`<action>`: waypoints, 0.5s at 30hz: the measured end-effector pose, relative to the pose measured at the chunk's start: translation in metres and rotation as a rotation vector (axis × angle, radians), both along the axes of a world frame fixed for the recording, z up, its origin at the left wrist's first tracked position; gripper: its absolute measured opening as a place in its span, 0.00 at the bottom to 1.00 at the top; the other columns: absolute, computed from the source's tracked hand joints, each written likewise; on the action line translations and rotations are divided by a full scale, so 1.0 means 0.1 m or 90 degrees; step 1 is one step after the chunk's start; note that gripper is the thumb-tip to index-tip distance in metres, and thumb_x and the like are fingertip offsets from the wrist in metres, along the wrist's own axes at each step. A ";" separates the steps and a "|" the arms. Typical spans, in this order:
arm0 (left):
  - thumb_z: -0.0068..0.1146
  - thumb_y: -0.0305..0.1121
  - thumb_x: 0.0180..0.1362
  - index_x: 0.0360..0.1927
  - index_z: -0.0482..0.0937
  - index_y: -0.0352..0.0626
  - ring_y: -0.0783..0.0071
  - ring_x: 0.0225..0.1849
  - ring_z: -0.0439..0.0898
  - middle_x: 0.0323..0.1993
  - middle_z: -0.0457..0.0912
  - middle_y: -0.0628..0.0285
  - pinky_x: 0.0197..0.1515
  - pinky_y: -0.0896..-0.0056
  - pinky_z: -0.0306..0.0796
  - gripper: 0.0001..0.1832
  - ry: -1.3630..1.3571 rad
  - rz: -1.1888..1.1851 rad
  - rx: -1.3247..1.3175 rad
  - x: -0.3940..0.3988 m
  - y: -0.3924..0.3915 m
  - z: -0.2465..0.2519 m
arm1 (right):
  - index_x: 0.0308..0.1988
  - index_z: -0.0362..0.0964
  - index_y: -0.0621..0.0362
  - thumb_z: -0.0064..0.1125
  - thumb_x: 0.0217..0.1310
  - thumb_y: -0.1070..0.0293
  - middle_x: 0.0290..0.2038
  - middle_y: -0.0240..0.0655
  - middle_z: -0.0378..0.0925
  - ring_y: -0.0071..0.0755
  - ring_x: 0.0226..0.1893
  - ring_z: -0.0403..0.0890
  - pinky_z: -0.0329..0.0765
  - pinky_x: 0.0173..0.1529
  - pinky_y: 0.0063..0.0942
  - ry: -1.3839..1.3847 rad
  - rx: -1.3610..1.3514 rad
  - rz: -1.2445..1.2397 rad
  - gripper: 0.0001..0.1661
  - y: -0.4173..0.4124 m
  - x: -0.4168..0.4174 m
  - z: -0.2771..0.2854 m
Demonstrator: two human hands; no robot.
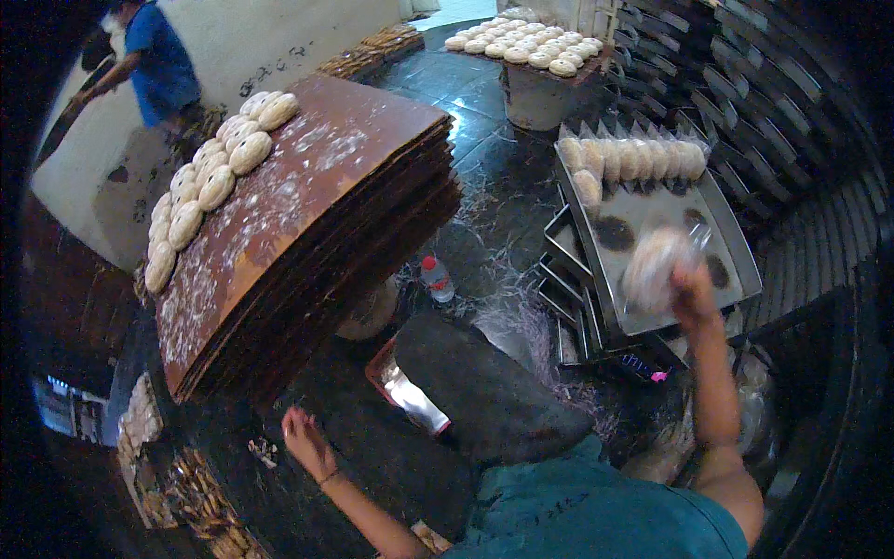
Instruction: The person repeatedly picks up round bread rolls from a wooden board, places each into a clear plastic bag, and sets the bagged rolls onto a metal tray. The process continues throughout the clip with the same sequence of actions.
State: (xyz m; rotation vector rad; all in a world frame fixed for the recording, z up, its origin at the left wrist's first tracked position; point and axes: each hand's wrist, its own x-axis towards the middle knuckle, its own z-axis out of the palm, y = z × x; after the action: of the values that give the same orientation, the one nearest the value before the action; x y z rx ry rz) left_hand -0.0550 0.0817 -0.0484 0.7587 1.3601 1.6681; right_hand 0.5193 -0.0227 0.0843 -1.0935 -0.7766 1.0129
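Note:
My right hand (691, 293) grips a bagged bread bun (655, 269), blurred by motion, above the near part of a metal tray (719, 209). Along the tray's far end stand several bread buns in clear plastic bags (632, 159), with one more bagged bun (587, 189) beside its left wall. Dark round patches mark the tray's bare bottom. My left hand (307, 444) is low on the left, fingers loosely bent and nothing seen in it. Just beyond it rises a tall stack of brown boards (335, 189), whose flour-dusted top carries rows of pale buns (216, 185).
More metal trays (569, 293) are stacked crookedly under the top one. A plastic bottle (438, 278) stands on the littered floor. Farther off, a board of buns rests on a bucket (534, 98). A person in blue (160, 63) is at the upper left. Dark racks (740, 84) line the right.

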 end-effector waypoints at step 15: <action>0.52 0.28 0.57 0.57 0.65 0.36 0.72 0.43 0.74 0.44 0.74 0.53 0.42 0.69 0.71 0.23 0.279 -0.108 -0.466 -0.74 -1.44 -1.00 | 0.60 0.51 0.62 0.50 0.60 0.52 0.58 0.51 0.59 0.49 0.59 0.60 0.56 0.62 0.34 -0.376 -0.088 -0.369 0.36 1.66 0.79 -1.37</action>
State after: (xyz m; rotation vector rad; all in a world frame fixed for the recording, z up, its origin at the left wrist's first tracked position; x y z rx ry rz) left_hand -0.1287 -0.0624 -0.1488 0.7807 1.9778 0.7807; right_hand 0.5987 0.1435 -0.0528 -1.6496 -0.7854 0.2467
